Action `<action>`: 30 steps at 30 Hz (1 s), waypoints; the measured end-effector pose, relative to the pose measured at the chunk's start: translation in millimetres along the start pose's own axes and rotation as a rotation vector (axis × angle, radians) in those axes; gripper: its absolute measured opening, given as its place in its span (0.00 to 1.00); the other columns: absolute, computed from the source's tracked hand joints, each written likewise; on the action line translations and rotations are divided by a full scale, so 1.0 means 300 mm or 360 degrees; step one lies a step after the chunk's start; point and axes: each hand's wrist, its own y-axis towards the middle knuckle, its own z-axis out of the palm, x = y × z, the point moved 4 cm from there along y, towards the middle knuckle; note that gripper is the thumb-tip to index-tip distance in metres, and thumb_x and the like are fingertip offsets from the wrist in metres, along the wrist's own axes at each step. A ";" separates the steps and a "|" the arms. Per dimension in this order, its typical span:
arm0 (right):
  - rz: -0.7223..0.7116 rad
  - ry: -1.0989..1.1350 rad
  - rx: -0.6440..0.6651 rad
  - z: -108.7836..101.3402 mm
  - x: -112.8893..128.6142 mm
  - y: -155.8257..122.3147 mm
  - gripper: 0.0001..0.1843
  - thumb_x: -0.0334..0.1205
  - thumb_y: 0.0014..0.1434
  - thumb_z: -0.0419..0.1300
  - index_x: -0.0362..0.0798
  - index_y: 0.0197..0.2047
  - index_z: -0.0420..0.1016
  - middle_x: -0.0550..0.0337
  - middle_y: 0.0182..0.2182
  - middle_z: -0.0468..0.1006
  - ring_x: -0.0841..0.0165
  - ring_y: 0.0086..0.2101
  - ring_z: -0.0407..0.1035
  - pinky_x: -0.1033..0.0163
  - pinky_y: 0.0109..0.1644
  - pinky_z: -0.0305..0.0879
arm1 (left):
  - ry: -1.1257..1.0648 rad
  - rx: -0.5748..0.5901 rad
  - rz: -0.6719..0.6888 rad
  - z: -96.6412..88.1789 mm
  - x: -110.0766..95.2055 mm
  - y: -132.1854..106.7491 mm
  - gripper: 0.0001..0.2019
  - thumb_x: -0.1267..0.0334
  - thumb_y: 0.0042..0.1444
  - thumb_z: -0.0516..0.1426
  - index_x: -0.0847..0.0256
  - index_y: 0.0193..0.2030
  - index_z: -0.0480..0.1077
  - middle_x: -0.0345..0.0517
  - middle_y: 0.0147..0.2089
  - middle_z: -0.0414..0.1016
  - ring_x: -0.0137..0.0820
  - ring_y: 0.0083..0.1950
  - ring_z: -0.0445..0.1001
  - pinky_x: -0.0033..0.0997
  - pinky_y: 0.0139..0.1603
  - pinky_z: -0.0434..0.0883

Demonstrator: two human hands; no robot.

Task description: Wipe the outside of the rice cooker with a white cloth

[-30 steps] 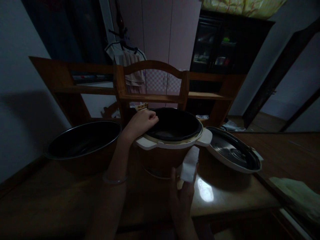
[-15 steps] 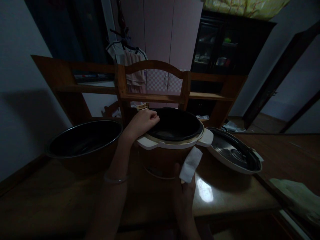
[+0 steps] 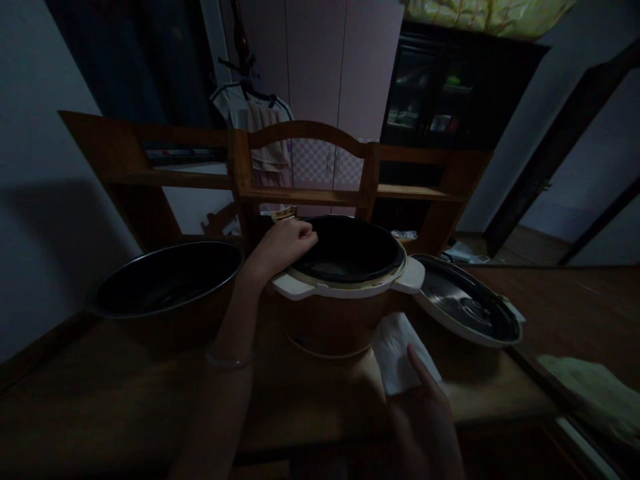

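A folded white wipe [image 3: 403, 355] is held by the right hand [image 3: 423, 407], with the thumb laid over its upper face and the other fingers mostly hidden beneath; whether it is paper or cloth cannot be told. Its long axis is slanted away from the thumb, ahead and to the left, so that its free end is pointed at the lower front wall of the electric cooker [image 3: 333, 320]. The cooker body is thus set ahead and to the left of this grip, with the wipe's far edge near its base; whether contact is made cannot be told.

At the rim's left side, the left hand [image 3: 286, 243] is rested with fingers curled, just beyond the left handle [image 3: 295, 287]; whether the rim is gripped by it cannot be told, as the fingers' underside is hidden. The rim is therefore nearer to the left hand, the lower front wall to the right.

The black inner pot [image 3: 167, 290] is stood apart to the left of the left hand. Ahead and to the right of the right hand, the upturned lid [image 3: 465, 300] is laid, tilted, on the wooden desk [image 3: 310, 400].
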 end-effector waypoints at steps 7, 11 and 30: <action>0.0440 0.0302 0.0077 -0.058 0.028 -0.006 0.22 0.44 0.54 0.69 0.45 0.51 0.82 0.45 0.44 0.85 0.44 0.55 0.77 0.37 0.57 0.75 | -0.0019 0.0002 -0.0011 -0.002 -0.007 -0.001 0.18 0.63 0.60 0.55 0.58 0.19 0.56 0.36 0.19 0.56 0.28 0.24 0.59 0.36 0.30 0.50; 0.0413 0.0336 0.0043 -0.085 0.012 -0.008 0.21 0.42 0.54 0.69 0.47 0.51 0.82 0.48 0.43 0.86 0.45 0.55 0.77 0.39 0.56 0.76 | 0.0000 0.0000 -0.0014 0.000 -0.003 -0.001 0.18 0.63 0.60 0.54 0.58 0.20 0.56 0.37 0.19 0.57 0.28 0.24 0.60 0.36 0.31 0.50; 0.0864 0.0441 -0.0144 -0.085 -0.012 -0.029 0.22 0.39 0.44 0.75 0.46 0.45 0.84 0.52 0.38 0.87 0.50 0.45 0.82 0.48 0.55 0.76 | -0.0008 0.0012 -0.0022 0.003 0.008 0.002 0.18 0.62 0.61 0.54 0.58 0.20 0.57 0.37 0.20 0.58 0.28 0.25 0.61 0.36 0.31 0.50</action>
